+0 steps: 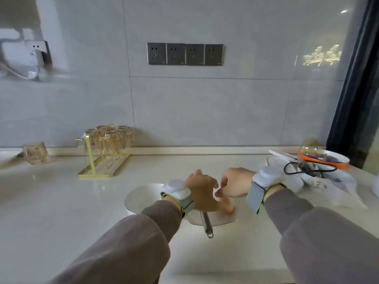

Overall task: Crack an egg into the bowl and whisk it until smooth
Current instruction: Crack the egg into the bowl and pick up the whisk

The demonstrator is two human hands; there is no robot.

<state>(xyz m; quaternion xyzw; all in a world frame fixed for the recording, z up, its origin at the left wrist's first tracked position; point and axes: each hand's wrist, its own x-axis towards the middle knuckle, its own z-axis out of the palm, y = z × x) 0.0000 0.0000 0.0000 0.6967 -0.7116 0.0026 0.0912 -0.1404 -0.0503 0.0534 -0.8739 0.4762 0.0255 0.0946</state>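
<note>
Head view:
- Bowl [141, 196]: white, on the table [61, 201], partly hidden by both hands.
- Left hand [202, 191]: over the bowl, fingers curled; what they hold cannot be told.
- Right hand [235, 184]: beside it, fingers pinched together.
- Whisk handle [206, 221]: metal, juts over the near rim.
- Egg: not visible; contents hidden.
- Progress: judged mid-task at cracking or whisking; smoothness unconfirmed.

Counter [61, 201] left of bowl [139, 197] open; glass rack [104, 152] behind, clutter [320, 177] crowds right.
</note>
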